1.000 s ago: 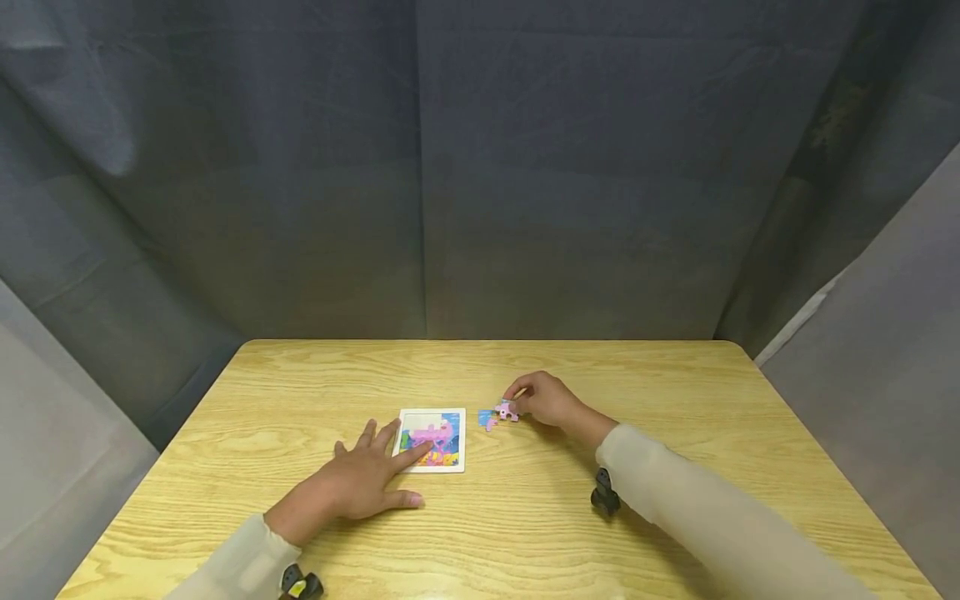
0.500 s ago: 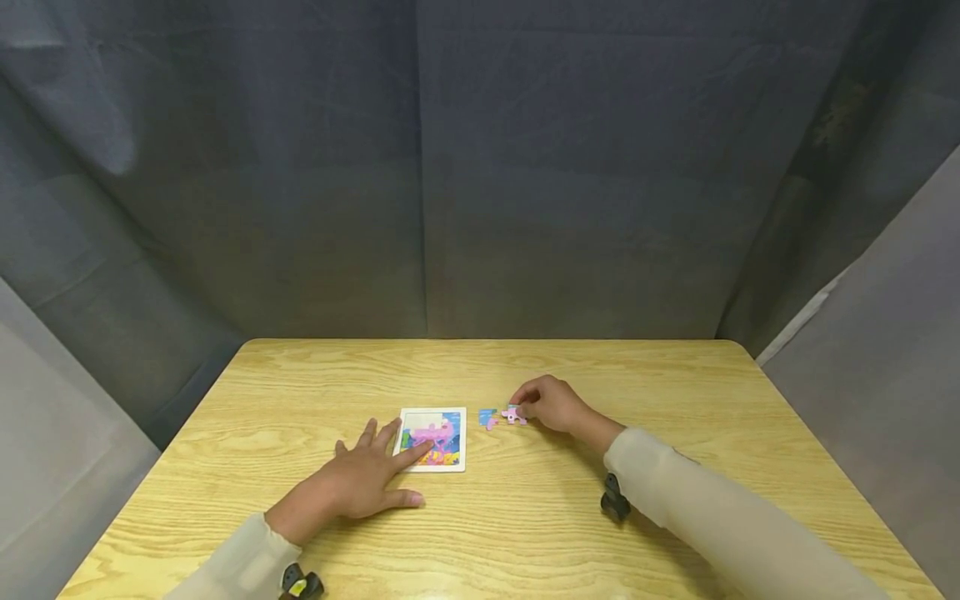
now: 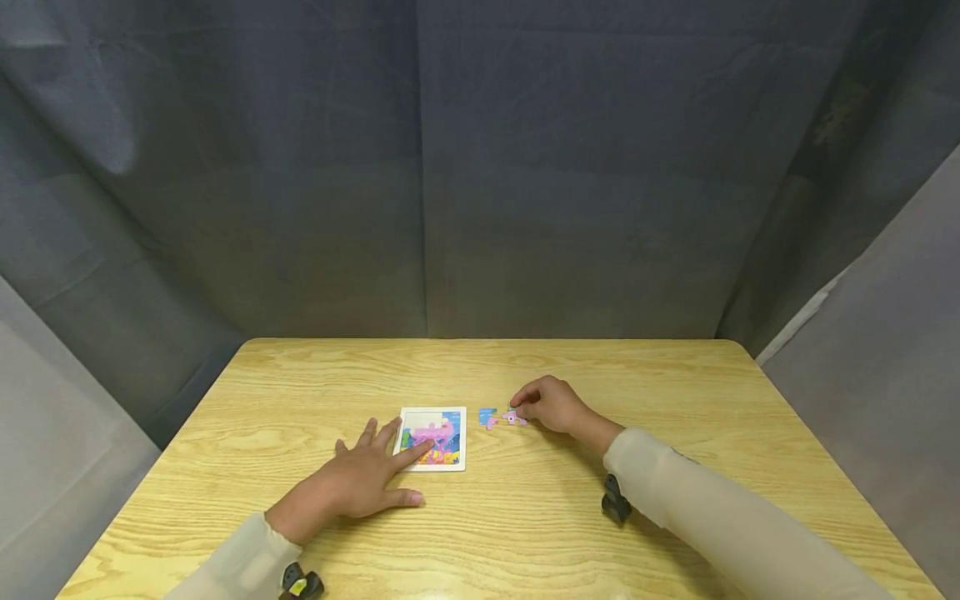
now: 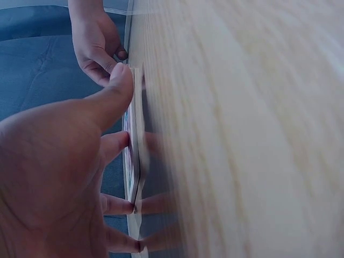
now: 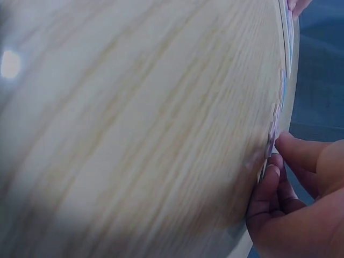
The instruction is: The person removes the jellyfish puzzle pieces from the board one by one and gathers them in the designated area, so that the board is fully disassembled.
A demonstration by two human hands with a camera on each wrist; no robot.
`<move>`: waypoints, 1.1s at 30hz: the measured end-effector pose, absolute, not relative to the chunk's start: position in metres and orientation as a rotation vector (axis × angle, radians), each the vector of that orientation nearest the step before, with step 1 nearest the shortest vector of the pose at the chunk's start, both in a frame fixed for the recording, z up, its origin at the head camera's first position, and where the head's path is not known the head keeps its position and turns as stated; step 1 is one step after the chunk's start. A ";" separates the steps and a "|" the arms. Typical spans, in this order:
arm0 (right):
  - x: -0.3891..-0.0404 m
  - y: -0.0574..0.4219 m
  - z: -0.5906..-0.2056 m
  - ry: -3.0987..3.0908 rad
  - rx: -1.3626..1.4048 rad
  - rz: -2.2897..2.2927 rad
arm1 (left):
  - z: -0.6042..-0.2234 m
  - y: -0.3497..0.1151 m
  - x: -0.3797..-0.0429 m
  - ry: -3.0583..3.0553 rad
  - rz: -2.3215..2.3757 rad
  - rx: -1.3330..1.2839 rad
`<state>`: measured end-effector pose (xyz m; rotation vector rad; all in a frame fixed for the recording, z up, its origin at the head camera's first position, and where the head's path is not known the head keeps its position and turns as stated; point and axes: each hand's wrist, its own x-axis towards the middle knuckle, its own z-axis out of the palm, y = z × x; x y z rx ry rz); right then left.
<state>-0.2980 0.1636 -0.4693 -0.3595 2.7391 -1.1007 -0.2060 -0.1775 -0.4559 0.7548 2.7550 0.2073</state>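
A square jigsaw puzzle with a white frame (image 3: 462, 446) lies on the table, showing a pink bird over blue and yellow; its upper left part is bare. My left hand (image 3: 363, 481) rests on it with spread fingers, the index fingertip on the picture and others at the left rim. To the right of the frame, my right hand (image 3: 553, 405) pinches a pink jigsaw piece (image 3: 513, 417) close over the tabletop. Just left of that lies a blue and pink jigsaw piece (image 3: 487, 416). In the right wrist view, thumb and fingers meet at the pink piece's edge (image 5: 273, 131).
The wooden table (image 3: 480, 533) reaches to a dark grey curtain (image 3: 570, 167) behind it. Lighter grey cloth (image 3: 877, 358) hangs at the right side. Black wrist devices (image 3: 615, 500) sit at both sleeves.
My right hand has shifted slightly right with the pink piece, opening a gap from the blue one. The pink piece has turned a little in the fingers. My left hand stays put.
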 end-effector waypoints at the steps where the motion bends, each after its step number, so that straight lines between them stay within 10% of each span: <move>1: -0.298 0.164 -0.469 2.739 -0.361 -1.101 | -0.456 -0.177 -0.206 2.755 0.209 0.753; 33: -0.296 0.095 -0.461 2.573 -0.512 -1.254 | -0.458 -0.178 -0.207 2.755 0.219 0.758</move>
